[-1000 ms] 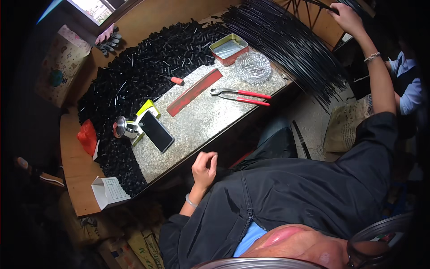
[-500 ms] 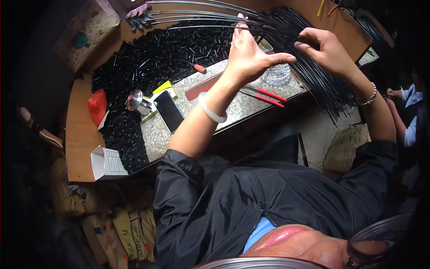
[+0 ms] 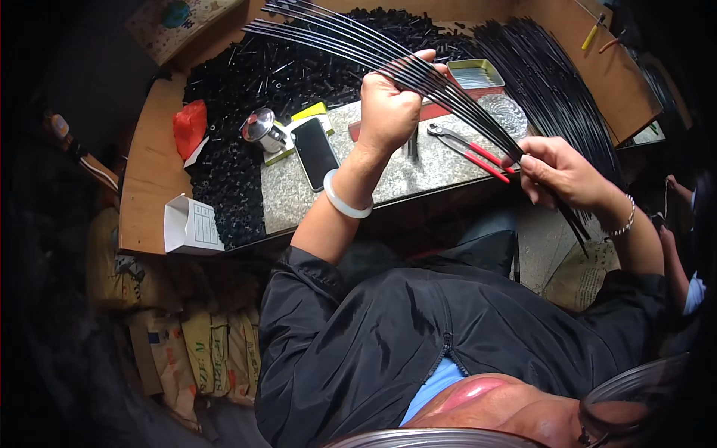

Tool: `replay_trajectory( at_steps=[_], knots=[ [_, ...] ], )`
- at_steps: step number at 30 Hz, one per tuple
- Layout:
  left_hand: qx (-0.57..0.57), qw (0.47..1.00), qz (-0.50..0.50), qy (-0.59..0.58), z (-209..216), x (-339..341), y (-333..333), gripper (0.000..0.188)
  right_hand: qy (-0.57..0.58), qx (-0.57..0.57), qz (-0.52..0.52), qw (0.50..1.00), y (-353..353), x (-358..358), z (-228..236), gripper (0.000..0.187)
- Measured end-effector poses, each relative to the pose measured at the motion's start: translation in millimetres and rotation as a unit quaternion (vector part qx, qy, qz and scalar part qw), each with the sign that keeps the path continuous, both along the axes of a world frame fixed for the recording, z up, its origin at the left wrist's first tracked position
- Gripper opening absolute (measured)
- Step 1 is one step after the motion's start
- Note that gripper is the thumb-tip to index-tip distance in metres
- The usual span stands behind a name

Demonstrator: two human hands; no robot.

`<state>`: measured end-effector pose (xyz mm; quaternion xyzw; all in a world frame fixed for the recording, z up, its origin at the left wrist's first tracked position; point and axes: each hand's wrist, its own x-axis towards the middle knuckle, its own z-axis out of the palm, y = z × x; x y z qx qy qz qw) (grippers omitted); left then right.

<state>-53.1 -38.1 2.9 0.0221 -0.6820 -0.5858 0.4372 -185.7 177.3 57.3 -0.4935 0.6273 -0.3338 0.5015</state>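
A fanned bunch of long thin black rods runs slantwise in front of me, its far ends spread out to the upper left. My left hand is closed around the bunch near its middle, a finger showing past the far side. Farther down, my right hand pinches the rods together between thumb and fingers, and their near ends stick out below it. Under the bunch lie pincers with red handles on the speckled work slab. A larger pile of similar rods rests to the right.
Small black tubular pieces heap along the table's back and left. A phone, a silver canister, a clear glass dish and a shallow tin stand around the slab. Sacks sit below left; another person's arm shows at right.
The rods have come away from the pile at right, toward me. My left hand has closed on them; my right hand has moved down and nearer. The view has shifted a little.
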Motion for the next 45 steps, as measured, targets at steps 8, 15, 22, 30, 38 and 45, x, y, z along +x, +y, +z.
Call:
replay_trajectory(
  at_steps=[8,15,22,30,38,45],
  knots=[
    [-0.056,0.997,-0.016,-0.058,1,12,13,0.030,-0.177,0.026,-0.045,0.983,11,26,-23,0.030],
    [-0.002,0.991,-0.010,-0.135,-98,19,43,0.019,-0.136,-0.062,-0.115,0.982,27,29,-16,0.024],
    [-0.545,0.801,0.205,-0.139,-95,-11,-99,0.039,0.013,-0.177,-0.118,0.977,24,57,-105,0.016],
    [-0.564,0.696,0.026,-0.444,-77,38,-86,0.100,0.100,-0.276,-0.172,0.940,-30,70,-254,0.013],
    [-0.351,0.915,-0.046,-0.192,-117,51,-12,0.028,0.207,-0.290,-0.124,0.926,-44,64,-276,0.014],
    [-0.514,0.814,-0.069,-0.262,-165,61,3,0.061,0.307,-0.133,-0.001,0.942,-10,44,-254,0.030]
  ],
)
